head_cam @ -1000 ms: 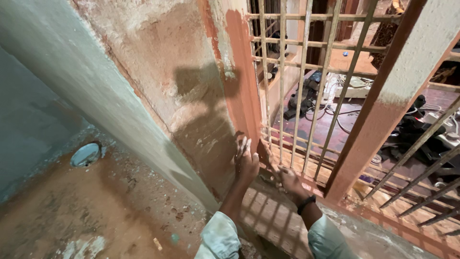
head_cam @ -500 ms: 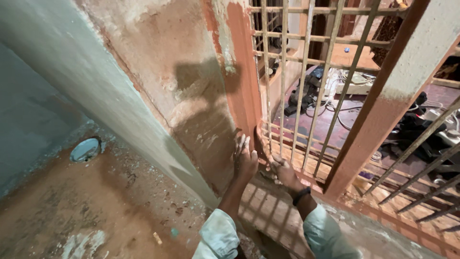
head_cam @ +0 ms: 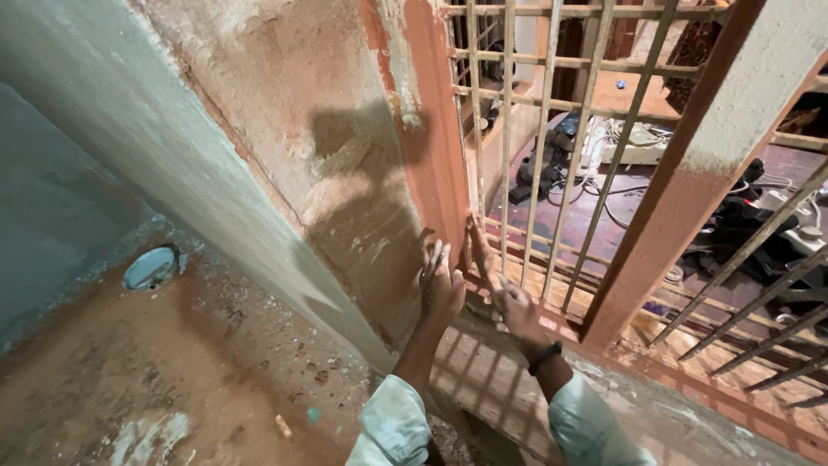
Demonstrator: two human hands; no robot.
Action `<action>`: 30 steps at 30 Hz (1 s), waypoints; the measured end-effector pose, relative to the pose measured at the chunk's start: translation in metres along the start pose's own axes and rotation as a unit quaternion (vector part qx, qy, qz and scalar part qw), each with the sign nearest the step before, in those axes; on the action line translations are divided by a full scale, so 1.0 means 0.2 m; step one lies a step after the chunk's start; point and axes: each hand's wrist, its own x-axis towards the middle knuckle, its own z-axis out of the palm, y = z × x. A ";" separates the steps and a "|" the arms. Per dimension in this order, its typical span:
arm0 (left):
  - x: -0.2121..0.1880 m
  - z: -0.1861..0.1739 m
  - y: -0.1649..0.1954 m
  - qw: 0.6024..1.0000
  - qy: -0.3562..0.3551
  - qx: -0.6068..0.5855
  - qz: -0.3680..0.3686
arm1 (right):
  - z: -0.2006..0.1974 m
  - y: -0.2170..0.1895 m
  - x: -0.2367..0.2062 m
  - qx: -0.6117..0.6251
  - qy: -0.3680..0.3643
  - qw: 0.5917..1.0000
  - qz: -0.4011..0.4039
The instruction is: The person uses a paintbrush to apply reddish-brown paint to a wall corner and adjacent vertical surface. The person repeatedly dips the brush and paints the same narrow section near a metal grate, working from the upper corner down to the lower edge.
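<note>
— Counting from the head view: how many hands?
— Two. The left hand point(head_cam: 442, 285) lies flat, fingers spread, on the orange wall edge point(head_cam: 435, 173); the right hand point(head_cam: 509, 302) presses open against the window grille point(head_cam: 552, 129), gripping nothing.
— Changed since earlier?
— Barely; both hands stay put, and the one round floor drain point(head_cam: 148, 267) sits well apart.

Left hand point(head_cam: 442, 285), right hand point(head_cam: 516, 309) outstretched, open-fingered
</note>
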 end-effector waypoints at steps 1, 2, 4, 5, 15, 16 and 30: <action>0.00 0.00 0.00 1.000 -0.003 -0.006 0.001 | 0.01 0.00 0.00 -0.009 -0.010 1.000 0.004; 0.00 0.00 0.01 1.000 -0.003 0.001 0.007 | 0.01 0.00 -0.01 -0.017 -0.020 1.000 0.008; 0.00 0.00 0.02 1.000 -0.001 0.016 0.015 | 0.02 -0.01 -0.02 -0.031 -0.034 0.999 0.001; -0.01 0.00 0.02 1.000 -0.004 0.013 0.012 | 0.03 -0.03 -0.04 -0.035 -0.036 0.999 -0.012; -0.03 -0.03 0.05 1.000 -0.001 0.026 0.002 | 0.10 -0.14 0.01 0.100 -0.011 0.995 0.007; -0.03 -0.04 0.06 1.000 -0.001 0.018 0.001 | 0.10 -0.14 0.03 0.080 -0.001 0.996 0.030; -0.08 0.03 0.06 0.995 -0.078 -0.039 0.050 | 0.03 -0.03 0.00 -0.057 0.009 0.995 0.082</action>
